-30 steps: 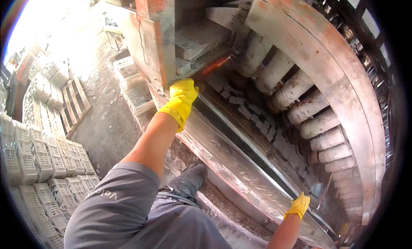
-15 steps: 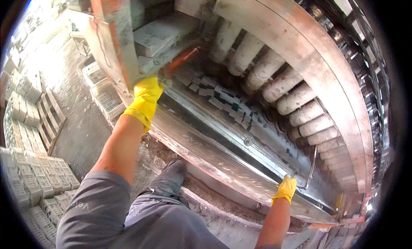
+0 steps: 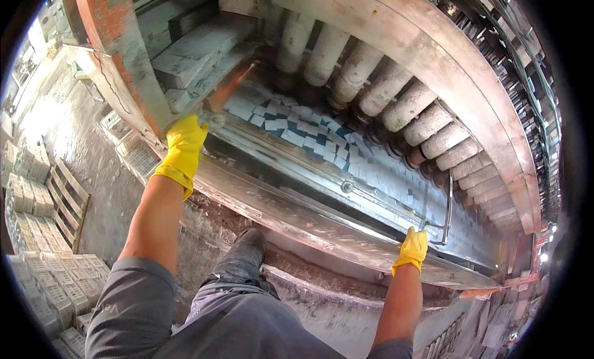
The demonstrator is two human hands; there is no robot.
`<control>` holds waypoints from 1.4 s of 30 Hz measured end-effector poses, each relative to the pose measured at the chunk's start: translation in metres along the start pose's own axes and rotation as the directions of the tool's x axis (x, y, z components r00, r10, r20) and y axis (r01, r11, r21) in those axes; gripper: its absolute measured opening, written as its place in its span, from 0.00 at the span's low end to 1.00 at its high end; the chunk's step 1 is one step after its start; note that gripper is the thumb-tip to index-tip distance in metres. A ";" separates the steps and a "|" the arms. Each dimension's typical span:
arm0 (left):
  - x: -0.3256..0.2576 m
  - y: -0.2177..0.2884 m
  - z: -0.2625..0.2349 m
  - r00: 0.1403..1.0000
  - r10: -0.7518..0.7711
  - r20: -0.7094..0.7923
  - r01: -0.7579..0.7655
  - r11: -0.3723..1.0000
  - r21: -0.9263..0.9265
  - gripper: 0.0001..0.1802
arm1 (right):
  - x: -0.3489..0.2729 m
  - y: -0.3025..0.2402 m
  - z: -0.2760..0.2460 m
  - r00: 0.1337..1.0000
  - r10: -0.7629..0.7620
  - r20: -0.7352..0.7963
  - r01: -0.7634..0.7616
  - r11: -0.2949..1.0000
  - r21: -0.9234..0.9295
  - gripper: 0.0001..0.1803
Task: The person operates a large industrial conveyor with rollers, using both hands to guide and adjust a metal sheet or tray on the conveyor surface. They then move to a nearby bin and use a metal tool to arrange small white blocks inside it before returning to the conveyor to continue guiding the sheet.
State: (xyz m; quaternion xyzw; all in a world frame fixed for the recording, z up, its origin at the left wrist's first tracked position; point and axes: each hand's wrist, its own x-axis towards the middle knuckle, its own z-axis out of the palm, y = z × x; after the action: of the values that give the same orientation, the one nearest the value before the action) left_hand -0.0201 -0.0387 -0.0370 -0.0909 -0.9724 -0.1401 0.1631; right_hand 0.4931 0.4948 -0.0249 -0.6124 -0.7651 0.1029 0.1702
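Note:
My left hand (image 3: 184, 147), in a yellow rubber glove, is closed at the left end of a long metal rail (image 3: 291, 163), beside an upright post (image 3: 114, 56) with worn orange paint. My right hand (image 3: 411, 247), gloved the same way, closes on the rail's right part, close to a bent metal rod (image 3: 448, 204). Its fingertips are turned away from view. Behind the rail lie many small pale square pieces (image 3: 309, 127) on a darker bed. A row of thick whitish cylinders (image 3: 356, 74) stands over them.
A broad curved metal beam (image 3: 396, 18) spans above the cylinders. At the left are stacked white plastic crates (image 3: 80, 275), a wooden pallet (image 3: 67, 195) and more crates (image 3: 137, 153) by the machine. A metal ledge (image 3: 278, 220) runs in front of me.
My view has shifted, so the machine sits farther left and higher in the picture. The pale pieces look brighter and show more. Both hands stay at the rail.

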 end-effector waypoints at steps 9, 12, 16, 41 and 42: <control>0.001 0.000 0.001 1.000 -0.003 -0.004 0.003 1.000 -0.008 0.25 | 0.014 0.013 0.017 0.997 0.078 0.025 -0.079 0.997 0.018 0.32; 0.000 0.001 -0.001 0.999 -0.026 0.031 0.027 0.999 -0.022 0.25 | 0.015 0.014 0.017 0.996 0.089 0.024 -0.089 0.996 0.020 0.32; -0.001 0.003 -0.003 1.000 -0.014 0.008 0.015 1.000 -0.024 0.25 | 0.016 0.014 0.017 0.997 0.067 0.034 -0.066 0.997 -0.030 0.32; 0.010 -0.002 -0.012 0.998 -0.036 0.058 0.038 0.999 -0.025 0.25 | 0.014 -0.001 0.003 0.998 0.064 0.017 -0.064 0.998 0.007 0.31; 0.010 -0.002 -0.011 0.998 -0.037 0.054 0.038 0.999 -0.024 0.25 | 0.014 -0.002 0.002 0.998 0.062 0.016 -0.062 0.998 0.010 0.31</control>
State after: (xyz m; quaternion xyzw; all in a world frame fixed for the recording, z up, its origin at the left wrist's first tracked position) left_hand -0.0268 -0.0426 -0.0235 -0.0783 -0.9761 -0.1526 0.1332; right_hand 0.4879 0.5078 -0.0246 -0.6341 -0.7466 0.1168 0.1642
